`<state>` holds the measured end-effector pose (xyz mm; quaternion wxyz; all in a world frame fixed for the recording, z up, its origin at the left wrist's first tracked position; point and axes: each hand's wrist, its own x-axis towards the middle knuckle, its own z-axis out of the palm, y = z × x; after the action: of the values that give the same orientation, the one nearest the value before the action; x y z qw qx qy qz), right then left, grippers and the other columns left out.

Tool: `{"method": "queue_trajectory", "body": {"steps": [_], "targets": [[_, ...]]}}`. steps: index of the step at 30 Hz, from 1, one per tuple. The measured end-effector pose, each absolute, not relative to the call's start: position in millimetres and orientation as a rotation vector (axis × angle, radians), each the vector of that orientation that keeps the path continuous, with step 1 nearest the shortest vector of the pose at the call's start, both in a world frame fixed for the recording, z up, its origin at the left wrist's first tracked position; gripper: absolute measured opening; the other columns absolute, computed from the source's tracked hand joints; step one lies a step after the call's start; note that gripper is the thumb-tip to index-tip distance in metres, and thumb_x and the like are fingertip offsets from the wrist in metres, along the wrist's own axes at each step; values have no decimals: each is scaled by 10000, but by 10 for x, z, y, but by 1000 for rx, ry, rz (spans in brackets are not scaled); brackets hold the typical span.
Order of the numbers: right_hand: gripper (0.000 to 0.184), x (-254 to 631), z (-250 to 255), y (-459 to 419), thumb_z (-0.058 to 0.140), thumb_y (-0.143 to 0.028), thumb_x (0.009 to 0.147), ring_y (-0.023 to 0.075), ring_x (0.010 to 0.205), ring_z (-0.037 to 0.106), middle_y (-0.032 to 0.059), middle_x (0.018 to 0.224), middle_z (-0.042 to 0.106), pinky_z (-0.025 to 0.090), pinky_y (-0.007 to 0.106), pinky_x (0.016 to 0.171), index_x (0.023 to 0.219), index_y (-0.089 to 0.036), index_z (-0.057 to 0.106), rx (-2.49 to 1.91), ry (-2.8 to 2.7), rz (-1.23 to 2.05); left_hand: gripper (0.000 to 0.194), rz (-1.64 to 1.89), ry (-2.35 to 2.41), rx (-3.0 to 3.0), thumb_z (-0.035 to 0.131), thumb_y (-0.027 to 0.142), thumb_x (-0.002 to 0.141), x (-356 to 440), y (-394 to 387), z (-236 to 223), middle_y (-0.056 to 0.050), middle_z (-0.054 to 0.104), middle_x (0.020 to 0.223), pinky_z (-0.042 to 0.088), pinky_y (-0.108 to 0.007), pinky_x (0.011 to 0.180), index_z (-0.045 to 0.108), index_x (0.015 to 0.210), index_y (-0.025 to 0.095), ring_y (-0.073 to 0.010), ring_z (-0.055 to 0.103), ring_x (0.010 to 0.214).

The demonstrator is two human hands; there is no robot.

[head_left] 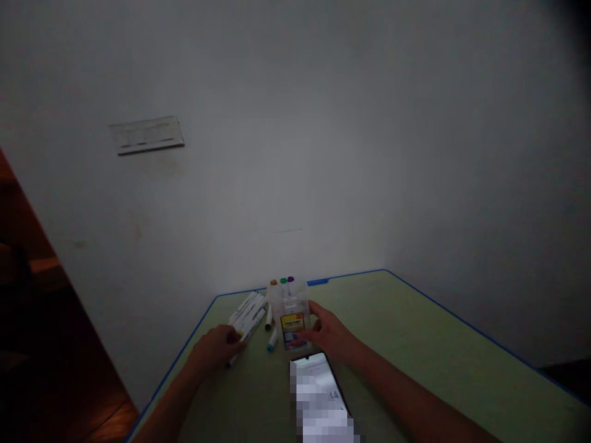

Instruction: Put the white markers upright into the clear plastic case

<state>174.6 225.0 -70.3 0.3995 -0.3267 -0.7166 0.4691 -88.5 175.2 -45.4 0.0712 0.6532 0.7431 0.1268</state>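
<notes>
A clear plastic marker case (pixel 290 315) stands upright on the green table (pixel 415 344), with three markers sticking out of its top. My right hand (pixel 329 332) grips the case's right side, fingers closed round it. My left hand (pixel 217 347) rests on a bunch of white markers (pixel 248 315) lying to the left of the case, its fingers curled on one of them. Two more loose markers (pixel 271 332) lie between the bunch and the case.
A phone (pixel 318 397) lies screen-up on the table just in front of the case. The table has a blue edge and sits in a corner between two white walls. A dark wooden floor shows at the left.
</notes>
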Motion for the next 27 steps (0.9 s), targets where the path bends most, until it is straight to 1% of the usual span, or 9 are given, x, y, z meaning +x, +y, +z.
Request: {"method": "queue_trajectory", "body": {"steps": [3, 6, 9, 11, 13, 15, 17, 23, 27], "targets": [[546, 1756, -689, 2226, 630, -252, 663, 27, 412, 376, 81, 1122, 563, 220, 188, 374, 1178, -197, 459, -784, -1804, 1237, 244, 302, 2288, 1917, 545, 379, 616, -890, 1752, -486, -70, 642, 744, 332, -257, 525, 626, 710, 169, -210, 586, 655], [530, 1763, -682, 2211, 620, -245, 664, 35, 426, 405, 84, 1117, 572, 234, 181, 366, 1165, -188, 459, -773, -1799, 1265, 215, 342, 2233, 1972, 519, 356, 628, -917, 1764, -456, -54, 613, 644, 309, -258, 514, 610, 609, 162, -196, 565, 604], [493, 1764, -681, 2208, 621, -248, 667, 41, 429, 415, 70, 1049, 606, 253, 180, 371, 1134, -185, 477, -762, -1805, 1263, 276, 555, 2062, 1867, 519, 402, 647, -967, 1761, -403, -25, 559, 554, 310, -247, 501, 610, 578, 151, -160, 513, 534], [488, 1761, -677, 2207, 625, -253, 667, 41, 430, 421, 68, 1038, 614, 265, 180, 377, 1128, -184, 482, -764, -1806, 1263, 337, 765, 1922, 1676, 534, 461, 654, -974, 1741, -358, 5, 508, 511, 288, -233, 462, 633, 660, 139, -128, 445, 469], [500, 1756, -669, 2206, 629, -260, 666, 44, 445, 441, 71, 1075, 604, 275, 178, 383, 1139, -193, 480, -762, -1805, 1269, 383, 987, 1736, 1523, 544, 500, 671, -943, 1710, -309, 35, 454, 484, 261, -222, 435, 629, 728, 131, -99, 375, 426], [524, 1754, -664, 2206, 634, -275, 666, 53, 467, 470, 74, 1109, 593, 279, 176, 386, 1159, -204, 471, -756, -1803, 1286, 366, 1169, 1532, 1436, 570, 498, 681, -886, 1682, -267, 48, 433, 483, 271, -214, 434, 602, 708, 135, -83, 350, 424], [548, 1755, -663, 2206, 639, -292, 667, 61, 484, 490, 79, 1124, 588, 275, 174, 386, 1178, -209, 461, -750, -1797, 1304, 335, 1270, 1389, 1377, 601, 477, 679, -830, 1665, -239, 47, 442, 499, 302, -207, 445, 570, 668, 144, -77, 364, 440], [575, 1761, -664, 2199, 639, -332, 661, 71, 485, 505, 113, 1151, 569, 267, 188, 383, 1180, -175, 449, -738, -1793, 1299, 287, 1337, 1297, 1298, 620, 433, 675, -794, 1677, -240, 47, 461, 534, 337, -200, 451, 551, 703, 155, -74, 396, 460], [564, 1754, -665, 2203, 636, -299, 658, 48, 444, 456, 103, 1128, 579, 248, 185, 378, 1178, -179, 451, -745, -1790, 1294, 291, 1339, 1278, 1276, 634, 420, 675, -808, 1679, -251, 38, 489, 545, 349, -194, 455, 552, 710, 142, -70, 417, 471]]}}
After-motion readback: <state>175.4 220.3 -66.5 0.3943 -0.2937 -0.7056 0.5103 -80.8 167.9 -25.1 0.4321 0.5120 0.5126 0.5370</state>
